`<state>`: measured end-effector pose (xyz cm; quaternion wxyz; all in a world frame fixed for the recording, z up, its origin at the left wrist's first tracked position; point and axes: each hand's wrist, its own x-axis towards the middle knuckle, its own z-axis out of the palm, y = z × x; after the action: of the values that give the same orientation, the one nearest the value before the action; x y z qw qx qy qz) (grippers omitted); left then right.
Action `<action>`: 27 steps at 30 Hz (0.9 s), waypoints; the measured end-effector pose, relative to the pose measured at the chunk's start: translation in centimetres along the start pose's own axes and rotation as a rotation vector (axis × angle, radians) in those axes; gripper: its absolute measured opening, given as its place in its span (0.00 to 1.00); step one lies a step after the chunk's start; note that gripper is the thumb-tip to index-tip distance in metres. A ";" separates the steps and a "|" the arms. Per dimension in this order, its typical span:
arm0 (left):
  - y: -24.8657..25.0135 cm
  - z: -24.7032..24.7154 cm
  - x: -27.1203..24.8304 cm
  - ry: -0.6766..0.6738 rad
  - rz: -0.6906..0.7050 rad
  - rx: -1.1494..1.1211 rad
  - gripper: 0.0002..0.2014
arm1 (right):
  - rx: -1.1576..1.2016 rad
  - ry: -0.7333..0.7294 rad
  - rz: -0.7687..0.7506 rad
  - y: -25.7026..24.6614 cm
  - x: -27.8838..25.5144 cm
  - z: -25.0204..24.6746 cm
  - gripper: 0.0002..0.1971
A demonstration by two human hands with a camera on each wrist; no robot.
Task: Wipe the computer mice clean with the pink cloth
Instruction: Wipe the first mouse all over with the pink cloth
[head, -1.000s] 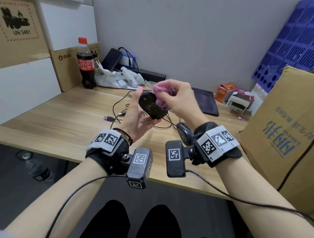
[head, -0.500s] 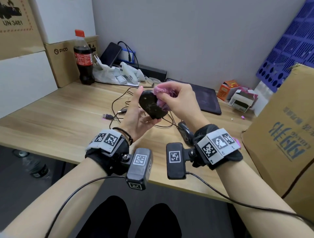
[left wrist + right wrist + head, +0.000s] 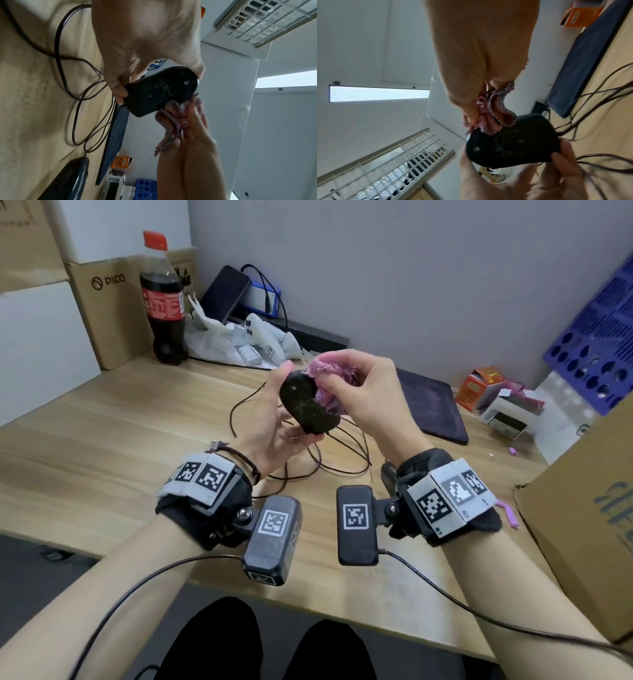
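While the left hand [image 3: 274,419] still grips the upturned black mouse [image 3: 306,402] mid-frame, the right hand [image 3: 363,392] keeps the bunched pink cloth [image 3: 325,381] rubbing its upper edge, so wiping continues.

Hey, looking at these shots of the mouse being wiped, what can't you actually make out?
- Top of the held mouse: faces away in every view; only its scratched underside shows.
- Second mouse: cut off by the left wrist view's bottom edge; in the head view mostly behind the right hand's wrist strap.
- Pink cloth: mostly bunched inside the right hand.
- Left hand fingers: behind the mouse in the head view.
- Orange box print: too small.
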<state>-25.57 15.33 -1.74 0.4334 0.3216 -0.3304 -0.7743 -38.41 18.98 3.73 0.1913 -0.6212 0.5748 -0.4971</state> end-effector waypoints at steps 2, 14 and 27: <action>0.6 -0.3 0.1 -0.002 0.000 -0.013 0.28 | -0.018 -0.006 -0.028 -0.3 0.3 0.2 0.07; 3.6 -0.4 -2.9 -0.044 -0.009 -0.076 0.40 | 0.086 0.043 0.040 -2.4 -1.1 -1.0 0.05; 5.3 -3.9 -4.5 -0.067 0.016 -0.095 0.42 | -0.045 -0.036 0.124 -2.9 -2.0 0.9 0.06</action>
<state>-18.18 16.25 1.13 0.4432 0.2719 -0.3099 -0.7960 -35.81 21.24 4.89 0.2179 -0.5974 0.6197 -0.4600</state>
